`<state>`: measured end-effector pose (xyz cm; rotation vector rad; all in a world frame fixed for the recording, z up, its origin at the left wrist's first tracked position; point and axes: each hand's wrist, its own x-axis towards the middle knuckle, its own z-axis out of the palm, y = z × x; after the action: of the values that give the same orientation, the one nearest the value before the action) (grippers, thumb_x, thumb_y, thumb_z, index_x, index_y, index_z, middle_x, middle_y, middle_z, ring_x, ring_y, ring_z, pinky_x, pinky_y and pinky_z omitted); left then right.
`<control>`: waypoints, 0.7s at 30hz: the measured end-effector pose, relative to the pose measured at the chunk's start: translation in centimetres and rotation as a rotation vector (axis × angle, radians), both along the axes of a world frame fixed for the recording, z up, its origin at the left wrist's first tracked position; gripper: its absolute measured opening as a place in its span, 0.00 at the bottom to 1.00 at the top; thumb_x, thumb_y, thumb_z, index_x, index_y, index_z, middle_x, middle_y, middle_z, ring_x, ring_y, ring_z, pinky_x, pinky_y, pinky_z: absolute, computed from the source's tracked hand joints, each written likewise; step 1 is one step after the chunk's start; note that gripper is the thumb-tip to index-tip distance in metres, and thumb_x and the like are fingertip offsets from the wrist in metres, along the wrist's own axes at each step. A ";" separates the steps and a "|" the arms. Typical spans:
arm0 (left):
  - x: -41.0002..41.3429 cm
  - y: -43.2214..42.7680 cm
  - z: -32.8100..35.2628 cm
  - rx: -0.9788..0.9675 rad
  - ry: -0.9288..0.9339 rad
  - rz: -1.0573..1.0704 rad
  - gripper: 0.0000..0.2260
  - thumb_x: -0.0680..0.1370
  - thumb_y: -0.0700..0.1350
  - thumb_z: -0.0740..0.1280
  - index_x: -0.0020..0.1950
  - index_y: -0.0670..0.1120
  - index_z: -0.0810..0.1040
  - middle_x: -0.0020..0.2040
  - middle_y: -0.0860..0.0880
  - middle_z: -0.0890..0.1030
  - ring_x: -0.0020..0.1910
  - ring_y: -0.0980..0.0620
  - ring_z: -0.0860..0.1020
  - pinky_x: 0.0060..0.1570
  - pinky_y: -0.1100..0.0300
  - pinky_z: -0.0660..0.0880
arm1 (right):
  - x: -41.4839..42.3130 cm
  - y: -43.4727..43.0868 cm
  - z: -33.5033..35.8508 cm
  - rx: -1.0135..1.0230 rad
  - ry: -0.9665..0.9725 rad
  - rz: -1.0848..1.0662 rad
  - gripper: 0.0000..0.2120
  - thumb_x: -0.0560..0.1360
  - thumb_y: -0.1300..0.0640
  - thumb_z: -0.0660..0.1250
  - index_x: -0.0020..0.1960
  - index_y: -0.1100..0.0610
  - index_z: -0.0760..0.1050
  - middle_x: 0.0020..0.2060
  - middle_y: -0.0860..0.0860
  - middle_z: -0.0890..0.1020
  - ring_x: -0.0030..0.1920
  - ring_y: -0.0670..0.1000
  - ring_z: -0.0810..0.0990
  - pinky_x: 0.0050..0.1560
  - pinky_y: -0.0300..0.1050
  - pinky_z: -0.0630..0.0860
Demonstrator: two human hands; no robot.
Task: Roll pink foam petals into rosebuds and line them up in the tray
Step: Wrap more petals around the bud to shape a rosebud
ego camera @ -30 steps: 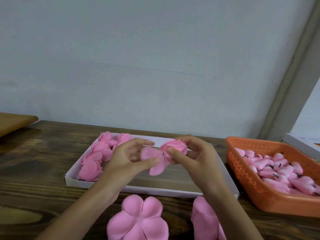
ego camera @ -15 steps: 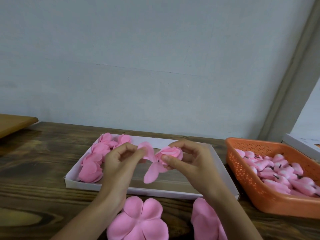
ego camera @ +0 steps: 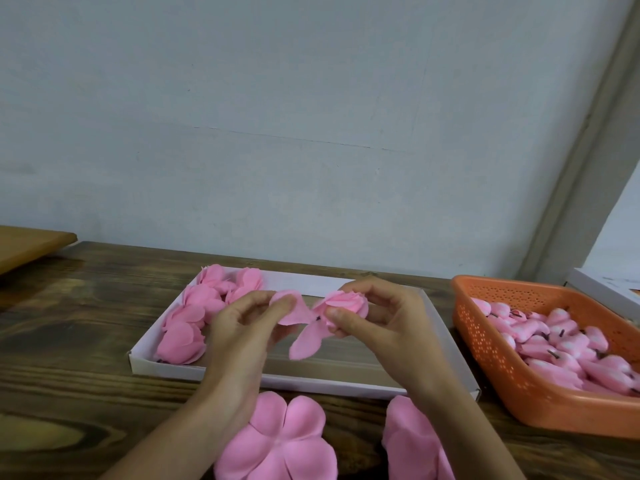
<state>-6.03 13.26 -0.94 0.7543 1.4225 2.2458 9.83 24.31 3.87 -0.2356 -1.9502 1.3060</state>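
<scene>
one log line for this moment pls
step: petal wrap underway | left hand: pinches loose petal | right hand: grips rosebud | tray: finished buds at left end | table: flat petals

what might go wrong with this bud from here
1. The right hand pinches the rosebud near its base; if that pinch loosens, the rolled centre may unwind.
2. The left hand pulls a loose petal out sideways; a hard tug could tear the foam where it joins.
3. A second petal hangs down unwrapped and might end up creased or sticking out.
</scene>
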 end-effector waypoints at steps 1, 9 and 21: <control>0.1 0.0 -0.1 0.000 -0.028 0.003 0.03 0.75 0.42 0.76 0.48 0.45 0.87 0.48 0.42 0.87 0.53 0.39 0.85 0.59 0.39 0.80 | 0.0 -0.1 -0.1 0.011 -0.008 0.012 0.08 0.73 0.64 0.78 0.52 0.61 0.84 0.45 0.53 0.88 0.46 0.53 0.88 0.45 0.42 0.84; 2.4 -0.9 1.3 0.037 0.340 0.110 0.07 0.72 0.54 0.78 0.46 0.53 0.87 0.41 0.48 0.87 0.43 0.48 0.85 0.42 0.58 0.82 | -0.4 -1.2 -0.1 0.185 -0.120 -0.052 0.08 0.72 0.60 0.80 0.50 0.55 0.85 0.43 0.50 0.88 0.44 0.51 0.88 0.48 0.57 0.85; 2.3 -1.7 2.3 0.140 0.509 -0.014 0.17 0.80 0.50 0.61 0.51 0.41 0.86 0.47 0.45 0.87 0.50 0.45 0.84 0.49 0.60 0.80 | -0.2 -1.7 0.6 0.174 -0.092 -0.150 0.14 0.72 0.63 0.78 0.51 0.45 0.84 0.43 0.45 0.87 0.43 0.51 0.88 0.43 0.57 0.85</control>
<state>-3.72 11.53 1.32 1.4575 1.4641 2.2557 9.59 22.63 4.46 -0.3541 -2.0679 1.0383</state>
